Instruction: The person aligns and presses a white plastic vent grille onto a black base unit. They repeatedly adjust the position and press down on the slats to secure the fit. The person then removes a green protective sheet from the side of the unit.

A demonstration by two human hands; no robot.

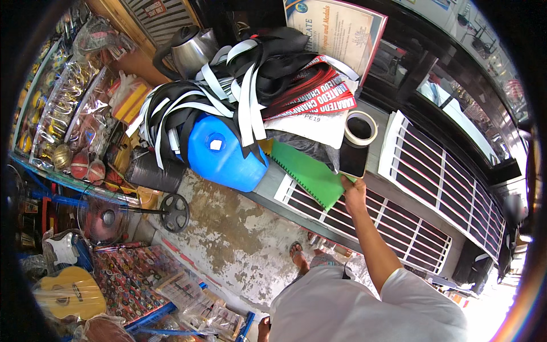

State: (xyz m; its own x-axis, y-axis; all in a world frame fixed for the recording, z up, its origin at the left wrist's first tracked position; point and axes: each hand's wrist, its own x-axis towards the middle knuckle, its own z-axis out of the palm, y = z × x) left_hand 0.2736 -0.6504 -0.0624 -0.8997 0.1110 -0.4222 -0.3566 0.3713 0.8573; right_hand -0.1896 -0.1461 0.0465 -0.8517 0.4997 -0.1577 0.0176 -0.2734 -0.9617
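Note:
A green spiral-bound notebook (305,171) lies at a slant near the front edge of the grey counter, its coil along the lower left side. My right hand (354,192) pinches its right edge, thumb on top. Just beyond the hand is a dark flat rectangular thing (352,159), with a roll of tape (360,128) resting at its far end. Striped black-and-white sheets (393,225) lie partly under the notebook. Low at the picture's bottom edge, beside my body, hangs my left hand (264,329); its fingers are mostly out of sight.
On the counter are a blue plastic container (225,154), piled black-and-white ribbons (188,105), red printed strips (319,91), a kettle (194,51) and a framed certificate (342,34). More striped sheets (444,182) lie right. Left stand a fan (105,219) and a small guitar (71,292).

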